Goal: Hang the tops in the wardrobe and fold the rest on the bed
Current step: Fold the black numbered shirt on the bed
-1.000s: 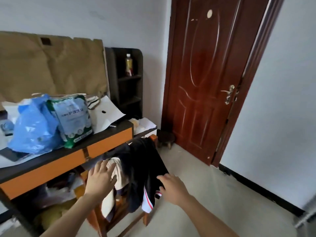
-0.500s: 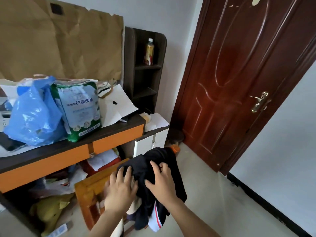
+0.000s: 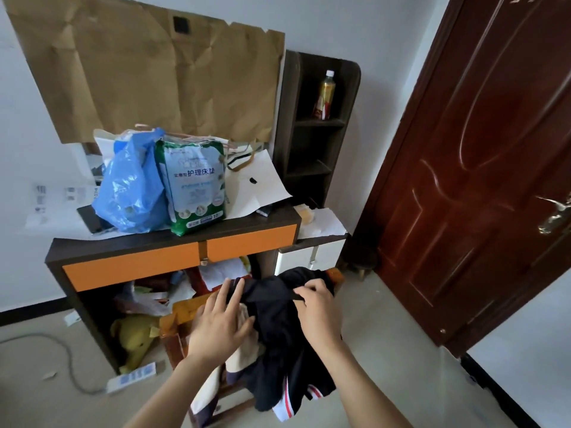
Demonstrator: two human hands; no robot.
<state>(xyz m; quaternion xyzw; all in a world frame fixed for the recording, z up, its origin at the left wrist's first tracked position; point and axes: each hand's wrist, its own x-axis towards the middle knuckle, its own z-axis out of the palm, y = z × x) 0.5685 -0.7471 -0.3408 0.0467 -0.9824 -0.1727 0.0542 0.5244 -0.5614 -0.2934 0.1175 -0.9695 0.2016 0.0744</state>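
My right grip (image 3: 318, 310) pinches the black garment (image 3: 278, 341) on the wooden chair (image 3: 180, 313). My left grip (image 3: 221, 327) lies released, flat on the cream garment (image 3: 247, 350).

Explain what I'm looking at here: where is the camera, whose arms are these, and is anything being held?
There is no machine here. A person wears a wide-angle camera on the head, so this single picture looks forward and down along their own arms. The left hand lies flat, fingers straight, on clothes draped over a wooden chair. The right hand appears to pinch a fold of the dark garment on top; that is the only grip. A cream garment shows beneath the left hand. Behind them stands a desk with orange drawer fronts. It carries a blue plastic bag, a green-and-white pack and papers. A bottle stands on the dark shelf, and a brown door is at the right.
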